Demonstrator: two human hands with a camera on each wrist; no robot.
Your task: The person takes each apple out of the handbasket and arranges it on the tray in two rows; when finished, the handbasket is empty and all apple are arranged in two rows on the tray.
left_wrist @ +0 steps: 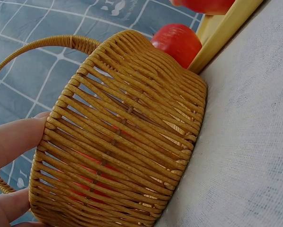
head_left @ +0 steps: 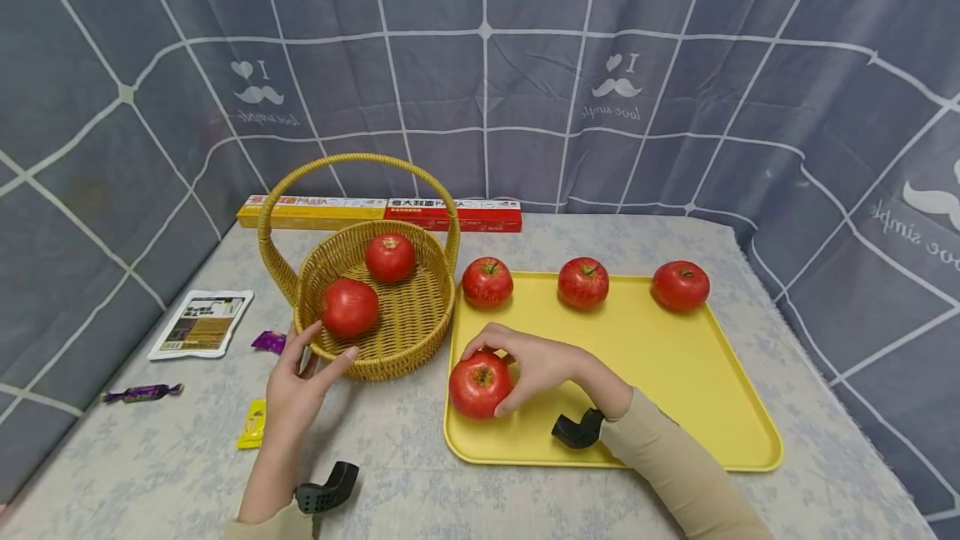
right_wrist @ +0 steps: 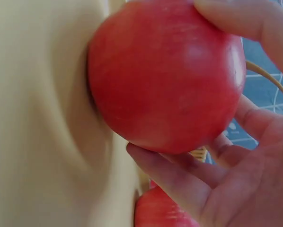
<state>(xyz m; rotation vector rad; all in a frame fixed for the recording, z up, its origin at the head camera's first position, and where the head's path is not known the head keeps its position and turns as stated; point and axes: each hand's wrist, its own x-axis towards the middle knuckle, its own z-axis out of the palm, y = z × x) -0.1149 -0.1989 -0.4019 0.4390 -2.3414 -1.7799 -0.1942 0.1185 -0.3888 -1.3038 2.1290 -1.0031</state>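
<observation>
In the head view my right hand [head_left: 536, 369] grips a red apple [head_left: 478, 386] at the left front of the yellow tray [head_left: 637, 390]. The right wrist view shows this apple [right_wrist: 165, 80] low against the tray, thumb on one side and fingers curled round the other. My left hand [head_left: 296, 390] holds the near left rim of a woven basket [head_left: 408, 361] with a tall handle. Thumb and fingers [left_wrist: 13, 142] reach over that rim in the left wrist view. Inside the basket lie two apples, one near the left fingers [head_left: 350, 308] and one farther back [head_left: 390, 257].
Three apples stand along the tray's far edge: left [head_left: 487, 282], middle [head_left: 583, 282] and right [head_left: 680, 286]. Behind the basket lie yellow and red pasta boxes [head_left: 453, 215]. A white packet [head_left: 202, 323], purple candies [head_left: 142, 392] and a yellow packet [head_left: 252, 425] lie at left.
</observation>
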